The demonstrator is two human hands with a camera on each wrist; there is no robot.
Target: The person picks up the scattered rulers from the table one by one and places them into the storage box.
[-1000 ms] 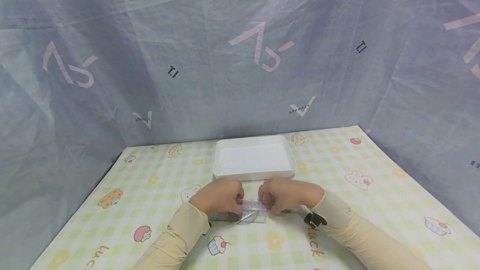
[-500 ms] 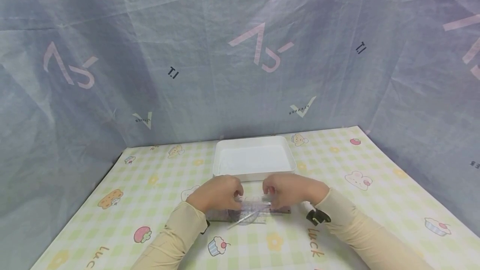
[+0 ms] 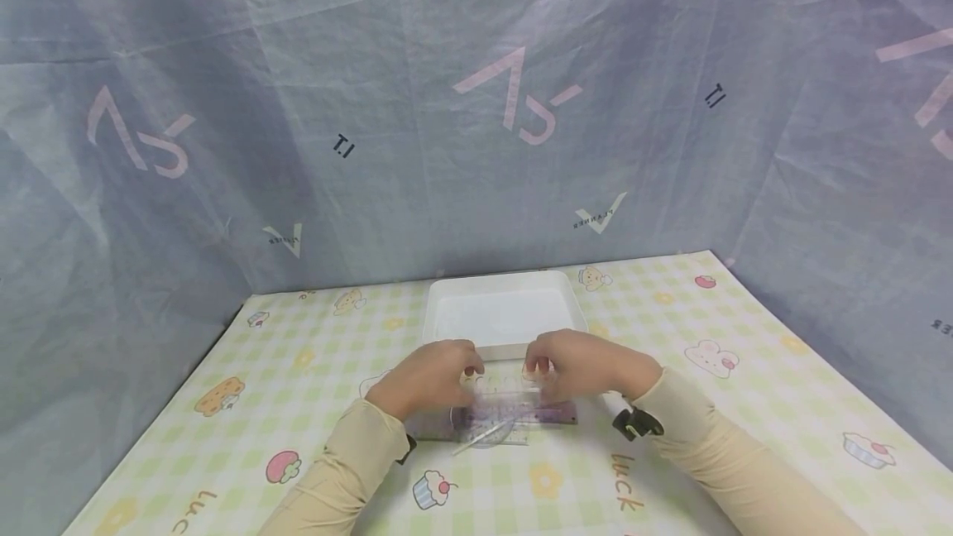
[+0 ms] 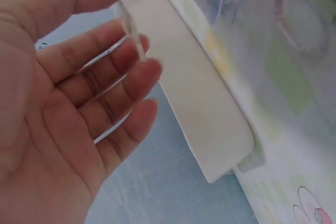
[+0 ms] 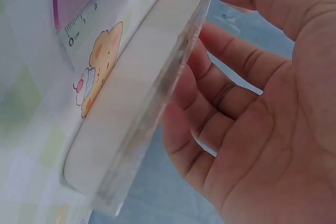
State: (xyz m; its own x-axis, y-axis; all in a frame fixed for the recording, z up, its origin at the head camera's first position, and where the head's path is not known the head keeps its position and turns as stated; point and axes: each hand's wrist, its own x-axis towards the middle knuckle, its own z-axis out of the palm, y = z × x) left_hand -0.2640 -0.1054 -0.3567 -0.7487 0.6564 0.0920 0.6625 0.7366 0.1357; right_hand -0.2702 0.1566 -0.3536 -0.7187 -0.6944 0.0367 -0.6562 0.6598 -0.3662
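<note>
Both hands hold a thin clear plastic strip (image 5: 142,135) between them, just in front of the white tray (image 3: 495,351). My left hand (image 3: 429,377) pinches one end, which shows as a narrow clear edge (image 4: 131,27) between thumb and fingers in the left wrist view. My right hand (image 3: 586,364) pinches the strip near its other end, which juts past the fingers. Whether the strip bears markings is hard to tell. Below the hands, a purple ruler (image 3: 560,413) and a clear rounded piece like a protractor (image 3: 487,435) lie overlapping on the tablecloth.
The white tray stands behind the hands at the middle of the table. A checked, cartoon-printed tablecloth (image 3: 298,404) covers the tabletop. Grey-blue cloth (image 3: 402,147) hangs behind and at both sides.
Both hands have risen and moved away from the wearer toward the tray, lifting the clear strip off the overlapping pieces. More of the purple ruler now shows.
</note>
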